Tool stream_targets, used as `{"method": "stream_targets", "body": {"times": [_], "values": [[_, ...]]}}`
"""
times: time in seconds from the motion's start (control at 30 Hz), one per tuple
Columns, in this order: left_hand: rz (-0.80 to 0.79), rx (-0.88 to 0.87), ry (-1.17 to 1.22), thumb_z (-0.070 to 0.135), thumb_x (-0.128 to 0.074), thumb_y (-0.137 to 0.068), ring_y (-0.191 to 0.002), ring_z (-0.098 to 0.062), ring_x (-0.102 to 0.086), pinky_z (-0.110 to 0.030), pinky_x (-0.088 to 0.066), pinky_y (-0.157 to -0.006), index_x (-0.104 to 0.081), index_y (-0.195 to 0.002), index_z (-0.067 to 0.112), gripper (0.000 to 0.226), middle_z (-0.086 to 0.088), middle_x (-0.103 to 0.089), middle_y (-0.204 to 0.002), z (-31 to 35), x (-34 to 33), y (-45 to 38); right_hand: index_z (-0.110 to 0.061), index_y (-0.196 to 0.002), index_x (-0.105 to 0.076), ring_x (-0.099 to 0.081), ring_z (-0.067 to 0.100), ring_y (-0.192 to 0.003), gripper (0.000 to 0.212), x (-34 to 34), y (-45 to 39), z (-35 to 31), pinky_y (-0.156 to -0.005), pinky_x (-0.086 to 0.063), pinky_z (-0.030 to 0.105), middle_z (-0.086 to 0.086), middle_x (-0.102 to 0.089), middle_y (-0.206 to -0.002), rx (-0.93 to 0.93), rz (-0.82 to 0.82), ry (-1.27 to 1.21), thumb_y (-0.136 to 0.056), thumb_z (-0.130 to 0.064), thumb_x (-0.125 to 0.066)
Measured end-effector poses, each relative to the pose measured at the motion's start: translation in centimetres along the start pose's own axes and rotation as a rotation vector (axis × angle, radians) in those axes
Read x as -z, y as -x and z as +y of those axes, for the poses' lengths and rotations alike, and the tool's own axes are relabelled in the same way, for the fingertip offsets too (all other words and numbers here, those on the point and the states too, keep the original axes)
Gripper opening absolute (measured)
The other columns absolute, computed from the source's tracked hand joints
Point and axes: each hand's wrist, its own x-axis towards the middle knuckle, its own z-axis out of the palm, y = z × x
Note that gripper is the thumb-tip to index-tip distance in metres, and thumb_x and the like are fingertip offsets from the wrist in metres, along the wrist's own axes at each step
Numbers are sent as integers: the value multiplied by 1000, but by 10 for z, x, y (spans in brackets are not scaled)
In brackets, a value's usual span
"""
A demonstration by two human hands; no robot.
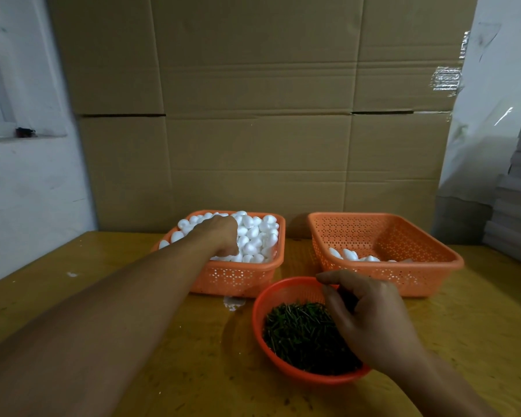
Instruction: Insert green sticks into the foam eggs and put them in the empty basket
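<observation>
Early stage: the right basket (385, 236), toward the table's back edge, holds only a few finished eggs (350, 254); the left basket (238, 276) remains heaped with foam eggs (257, 233). Left hand (223, 233) reaches into that heap, its fingers hidden. Right hand (370, 314), fingers curled together, picks at green sticks (298, 329) in the round bowl (260, 302).
</observation>
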Motion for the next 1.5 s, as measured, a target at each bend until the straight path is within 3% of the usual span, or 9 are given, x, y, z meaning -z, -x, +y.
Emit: {"method": "stream_targets", "body": {"times": [0.27,0.7,0.9,1.03,1.2,1.27,1.33,1.43,1.5], "values": [[0,6,-20,38,-69,-87,-139,-26,-38,-48,-33,-113,-53,-139,31,55,1,-45,-146,2,-3,1,-27,-112,-75,-59,9,-46,21,0,0,0,-48,-52,38,-10,-71,-66,-16,-9,1,-93,-23,-66],[203,82,-60,46,-61,-93,-131,-20,-49,-36,-32,-105,-59,-131,28,42,2,-60,-133,13,-14,-6,-28,-108,-76,-62,7,-50,19,2,0,-6,-53,-53,38,-12,-72,-69,-16,-15,4,-92,-24,-66],[140,114,-83,45,-64,-91,-139,-20,-40,-39,-29,-113,-31,-154,37,71,3,-49,-144,17,-18,-10,-28,-106,-76,-59,8,-47,18,2,0,-6,-50,-51,36,-14,-70,-67,-19,-9,-13,-92,-23,-67],[93,125,-14,32,-71,-84,-139,-23,-37,-39,-30,-113,-33,-153,37,79,2,-48,-142,18,-20,-15,-28,-105,-77,-52,4,-42,18,1,0,-6,-47,-39,26,-17,-66,-62,-2,-7,-15,-91,-21,-68],[177,123,118,42,-58,-86,-123,-21,-52,-36,-34,-104,-56,-134,40,48,4,-65,-121,17,-15,-10,-26,-104,-77,-58,7,-46,17,3,0,-7,-50,-50,35,-13,-71,-67,2,9,-17,-90,-20,-69],[224,123,226,48,-57,-88,-94,-16,-58,-29,-40,-82,-66,-116,37,31,10,-64,-92,18,-8,-4,-26,-104,-77,-55,4,-45,17,3,0,-7,-49,-46,30,-16,-69,-67,6,7,-13,-90,-20,-70],[294,107,394,42,-59,-92,-74,-13,-57,-25,-32,-58,-71,-92,26,20,9,-60,-76,23,1,7,-27,-105,-77,-54,4,-45,18,2,-1,-7,-48,-43,27,-18,-68,-66,6,-4,-6,-90,-20,-70],[358,11,616,17,-63,-90,-90,-21,-66,-35,-51,-74,-71,-95,14,10,1,-70,-92,29,7,22,-28,-105,-76,-58,5,-47,17,2,0,-8,-49,-48,30,-16,-70,-67,-1,-32,7,-90,-23,-69],[397,-44,714,9,-64,-86,-91,-19,-65,-32,-51,-79,-70,-99,14,15,1,-72,-95,32,6,35,-29,-105,-76,-60,5,-49,17,2,0,-8,-52,-51,33,-13,-71,-68,-15,-45,17,-90,-25,-69]]}}
